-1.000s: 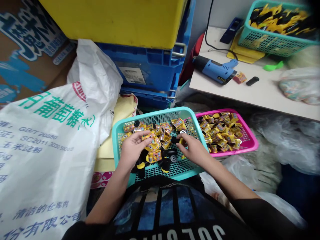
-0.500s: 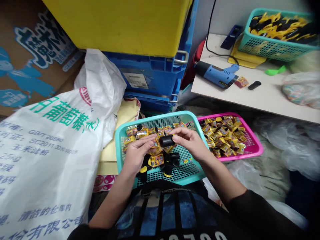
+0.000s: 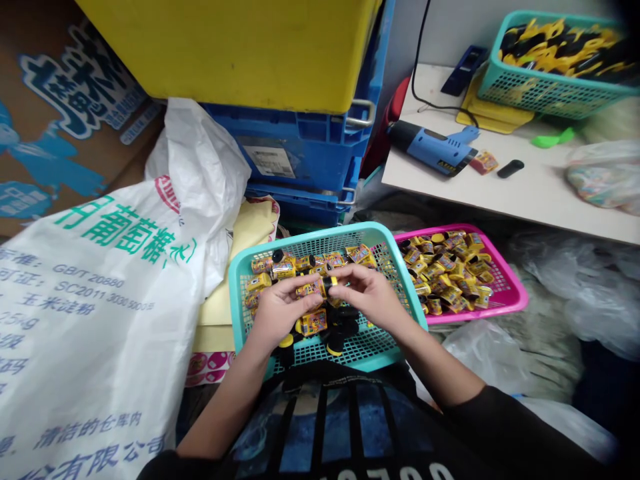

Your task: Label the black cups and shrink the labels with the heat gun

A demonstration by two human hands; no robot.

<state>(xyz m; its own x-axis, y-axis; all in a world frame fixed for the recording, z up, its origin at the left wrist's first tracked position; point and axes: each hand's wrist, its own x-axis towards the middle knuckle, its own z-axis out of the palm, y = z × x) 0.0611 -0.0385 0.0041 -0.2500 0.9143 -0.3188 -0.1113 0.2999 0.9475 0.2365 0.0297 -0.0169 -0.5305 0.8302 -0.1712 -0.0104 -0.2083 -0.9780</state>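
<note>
A teal mesh basket [image 3: 240, 267] on my lap holds several small yellow-labelled canisters and black cylinders with yellow caps. Over its middle, both hands meet. My left hand [image 3: 277, 310] pinches a yellow-labelled canister [image 3: 310, 289] at its left end. My right hand [image 3: 367, 293] grips a small black cap [image 3: 331, 283] and presses it against the canister's right end. The two pieces touch between my fingertips. Loose black cylinders [image 3: 336, 339] lie below my hands in the basket.
A pink basket [image 3: 510, 293] of the same yellow canisters sits to the right. A white printed sack [image 3: 100, 307] fills the left. Blue crates [image 3: 300, 153] under a yellow bin stand behind. A table [image 3: 500, 193] holds a blue tool [image 3: 435, 148] and another teal basket [image 3: 550, 87].
My right hand lifted a black cap from the basket and brought it to the yellow canister in my left hand. The two pieces now meet.
</note>
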